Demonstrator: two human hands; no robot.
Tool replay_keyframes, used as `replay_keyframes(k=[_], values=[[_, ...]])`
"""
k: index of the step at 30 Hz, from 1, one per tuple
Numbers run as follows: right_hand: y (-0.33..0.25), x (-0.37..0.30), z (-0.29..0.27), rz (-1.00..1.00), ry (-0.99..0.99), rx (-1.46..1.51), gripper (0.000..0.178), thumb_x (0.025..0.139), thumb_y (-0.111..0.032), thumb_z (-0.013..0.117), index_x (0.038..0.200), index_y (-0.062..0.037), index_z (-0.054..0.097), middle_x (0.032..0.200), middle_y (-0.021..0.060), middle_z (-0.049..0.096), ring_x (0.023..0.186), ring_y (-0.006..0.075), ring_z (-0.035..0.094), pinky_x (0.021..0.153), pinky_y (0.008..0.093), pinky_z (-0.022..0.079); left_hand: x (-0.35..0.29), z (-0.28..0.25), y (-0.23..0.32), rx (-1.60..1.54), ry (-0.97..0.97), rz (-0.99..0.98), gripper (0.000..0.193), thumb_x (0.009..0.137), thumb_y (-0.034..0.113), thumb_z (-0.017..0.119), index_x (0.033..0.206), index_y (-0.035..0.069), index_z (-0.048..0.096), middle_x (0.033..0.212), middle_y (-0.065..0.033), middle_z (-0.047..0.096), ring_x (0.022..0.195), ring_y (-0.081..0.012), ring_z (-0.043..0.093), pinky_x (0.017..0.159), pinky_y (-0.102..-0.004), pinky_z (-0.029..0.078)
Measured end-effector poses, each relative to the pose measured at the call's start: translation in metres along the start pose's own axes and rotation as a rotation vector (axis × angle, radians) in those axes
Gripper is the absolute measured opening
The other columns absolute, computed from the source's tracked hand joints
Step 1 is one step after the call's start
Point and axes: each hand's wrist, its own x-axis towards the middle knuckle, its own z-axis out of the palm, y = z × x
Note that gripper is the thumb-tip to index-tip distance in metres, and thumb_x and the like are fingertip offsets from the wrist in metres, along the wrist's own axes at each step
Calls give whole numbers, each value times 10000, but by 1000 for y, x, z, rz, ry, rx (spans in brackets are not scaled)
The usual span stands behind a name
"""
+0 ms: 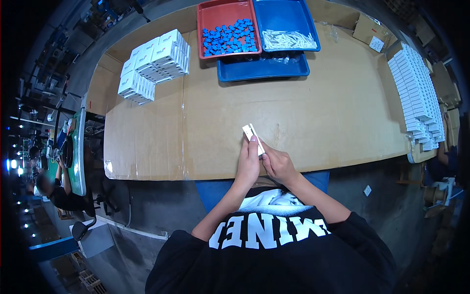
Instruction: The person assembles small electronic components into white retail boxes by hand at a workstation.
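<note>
Near the table's front edge, I hold a slim white rectangular piece that looks like plastic, tilted with its upper end pointing away from me. A narrow gap or edge runs along its right side, and its exact kind is not clear. My left hand is closed around it, thumb lying on its face. Against its lower right end my right hand is closed too, fingers curled in and pressing on the piece. Both hands hide its lower part.
Ahead stand a red tray of blue plastic parts, a blue tray of white sticks and a lower blue tray. White boxes are stacked left, more white boxes right. A person works at the far left.
</note>
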Motion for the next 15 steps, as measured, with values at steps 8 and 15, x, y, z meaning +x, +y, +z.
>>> replay_keyframes(k=[8,15], values=[[9,-5,11,4,13,17,444,1002,-70,582,1416,85,539,972,201,725,720,326,717,634,386,576,2,-4,-7,-26,28,-13,497,1128,428,358,1281,-3,553,985,-65,616,897,-158,598,805,-303,511],[5,16,-14,239,-39,317,409,1073,-174,521,1419,41,546,1326,243,642,1190,352,664,1019,394,523,18,-18,-14,-221,-51,-47,459,1078,284,489,1423,-18,466,1269,-126,595,1176,-187,595,1028,-324,462]])
